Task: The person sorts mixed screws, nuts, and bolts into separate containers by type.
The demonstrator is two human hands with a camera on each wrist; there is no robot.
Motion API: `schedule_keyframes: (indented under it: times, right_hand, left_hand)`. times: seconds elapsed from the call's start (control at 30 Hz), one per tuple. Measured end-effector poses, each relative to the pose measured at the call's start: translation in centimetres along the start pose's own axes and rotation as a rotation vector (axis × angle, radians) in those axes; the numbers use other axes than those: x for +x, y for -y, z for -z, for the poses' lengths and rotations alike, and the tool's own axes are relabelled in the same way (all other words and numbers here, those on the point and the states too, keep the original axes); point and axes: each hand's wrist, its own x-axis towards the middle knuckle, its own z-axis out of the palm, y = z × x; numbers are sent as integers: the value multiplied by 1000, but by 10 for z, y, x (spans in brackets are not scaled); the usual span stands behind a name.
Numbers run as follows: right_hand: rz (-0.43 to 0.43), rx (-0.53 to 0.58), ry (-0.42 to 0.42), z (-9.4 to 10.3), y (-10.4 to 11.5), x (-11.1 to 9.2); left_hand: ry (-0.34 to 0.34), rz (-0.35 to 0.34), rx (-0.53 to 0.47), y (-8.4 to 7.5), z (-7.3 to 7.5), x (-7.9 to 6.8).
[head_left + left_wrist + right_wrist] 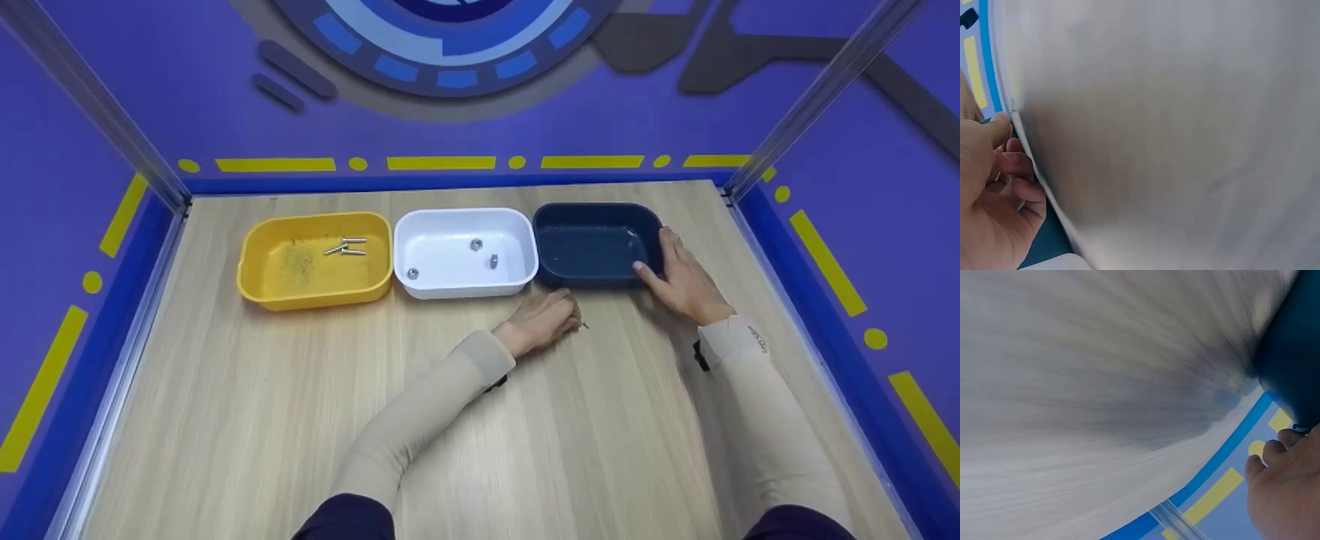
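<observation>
My left hand point(541, 321) is low over the table, just in front of the dark blue bin point(596, 281). Its thumb and fingertips pinch a small thin metal screw point(1012, 106), whose tip sticks out to the right in the head view. The other fingers of that hand curl in toward the palm. My right hand point(686, 283) grips the dark blue bin at its right end, thumb at the front rim and fingers along the right side. In the right wrist view the fingers point(1274, 453) show beside the dark wall of the bin.
Left of the dark bin stands a white bin point(465, 289) with three metal nuts. Beside it, a yellow bin point(322, 298) holds several short metal pins point(352, 247). The three bins form a row near the back wall point(465, 135); side walls flank the wooden table point(262, 420).
</observation>
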Motion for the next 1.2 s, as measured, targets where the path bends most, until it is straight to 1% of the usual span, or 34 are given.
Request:
schedule_keyframes:
  times: [0.17, 0.3, 0.53, 0.7, 0.83, 1.0, 1.2]
  right_hand:
    - [-27, -4, 3, 1, -1, 1]
    - [-30, -3, -7, 1, -1, 1]
    - [-23, -5, -12, 2, 0, 1]
    - [-13, -8, -18, 3, -1, 0]
    - [-11, -13, -17, 3, 0, 0]
    - [0, -11, -19, 2, 2, 0]
    - [12, -1, -34, -1, 1, 1]
  left_hand:
    - [15, -6, -14, -7, 9, 5]
    - [20, -10, -25, -12, 15, 10]
    - [-1, 8, -49, -17, 34, 21]
    - [-41, -11, -53, -17, 46, 29]
    - [-69, -5, -66, -16, 53, 36]
    - [-66, 23, -50, -14, 62, 45]
    - [-58, 27, -38, -13, 70, 57]
